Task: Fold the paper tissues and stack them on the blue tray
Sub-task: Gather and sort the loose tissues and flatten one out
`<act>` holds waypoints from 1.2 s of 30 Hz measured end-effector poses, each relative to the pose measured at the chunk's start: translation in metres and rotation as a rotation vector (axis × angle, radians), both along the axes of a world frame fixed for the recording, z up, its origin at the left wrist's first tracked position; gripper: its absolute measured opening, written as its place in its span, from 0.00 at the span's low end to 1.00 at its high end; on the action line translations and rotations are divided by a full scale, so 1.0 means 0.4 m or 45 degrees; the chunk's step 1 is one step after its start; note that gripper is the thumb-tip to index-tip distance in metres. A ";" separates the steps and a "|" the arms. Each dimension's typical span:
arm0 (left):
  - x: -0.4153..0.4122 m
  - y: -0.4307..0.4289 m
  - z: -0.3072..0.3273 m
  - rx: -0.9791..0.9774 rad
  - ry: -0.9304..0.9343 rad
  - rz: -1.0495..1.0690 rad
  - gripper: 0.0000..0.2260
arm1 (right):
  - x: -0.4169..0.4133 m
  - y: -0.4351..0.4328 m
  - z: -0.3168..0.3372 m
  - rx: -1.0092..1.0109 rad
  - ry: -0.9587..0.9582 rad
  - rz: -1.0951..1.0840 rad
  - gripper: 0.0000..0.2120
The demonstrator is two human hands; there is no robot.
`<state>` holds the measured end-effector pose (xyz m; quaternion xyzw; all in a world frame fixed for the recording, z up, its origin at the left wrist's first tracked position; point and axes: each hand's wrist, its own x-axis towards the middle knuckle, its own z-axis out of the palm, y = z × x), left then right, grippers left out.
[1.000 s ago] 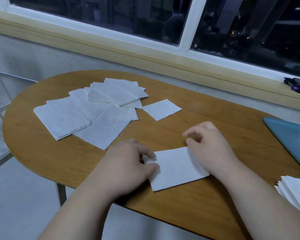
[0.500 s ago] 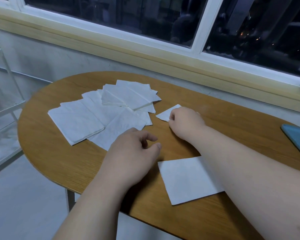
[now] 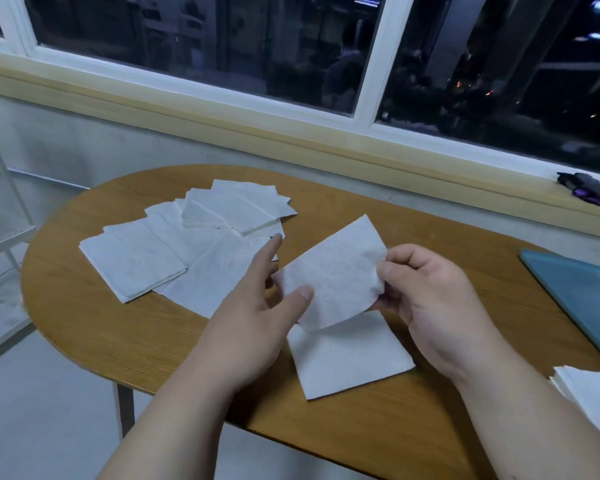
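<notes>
My right hand pinches the right edge of a small white tissue and holds it in the air above the table. My left hand is beside it with fingers spread, its thumb touching the tissue's lower left edge. Under the lifted tissue a folded tissue lies flat near the table's front edge. Several unfolded tissues lie overlapping on the left half of the table. The blue tray sits at the right edge, partly cut off.
The wooden oval table stands under a window sill. A stack of white tissues shows at the lower right corner. A dark object lies on the sill. A white wire rack stands at the left.
My right hand picked up the small tissue from the middle of the table and brought it back above the folded one. My left hand opened and moved to its left edge.
</notes>
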<state>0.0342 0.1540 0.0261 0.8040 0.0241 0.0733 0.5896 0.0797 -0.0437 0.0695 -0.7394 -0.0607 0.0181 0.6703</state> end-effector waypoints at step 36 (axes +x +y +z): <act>-0.008 -0.030 -0.046 0.700 0.142 -0.032 0.10 | 0.008 -0.116 -0.186 -1.177 -0.417 0.017 0.20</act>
